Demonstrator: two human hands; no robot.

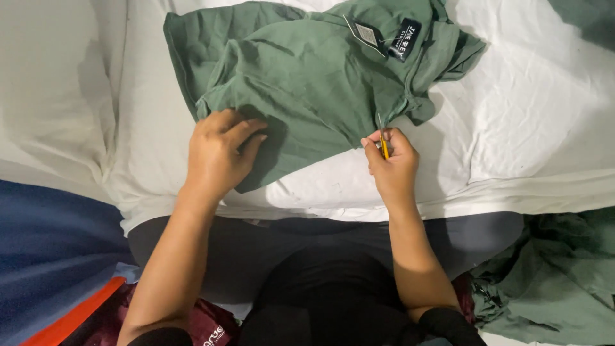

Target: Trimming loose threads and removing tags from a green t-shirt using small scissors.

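Note:
A green shirt (301,70) lies crumpled on a white sheet (532,128), its neck label and a hang tag (368,33) showing at the top. My left hand (218,154) presses flat on the shirt's lower left part, fingers curled on the cloth. My right hand (391,163) pinches a small yellow-handled tool (383,142) with a thin metal tip, which touches the shirt's lower right edge.
More green cloth (551,275) is heaped at the lower right. A blue cloth with an orange edge (51,256) lies at the lower left, with a dark red bag (205,327) beside it. My lap in dark clothing fills the bottom centre.

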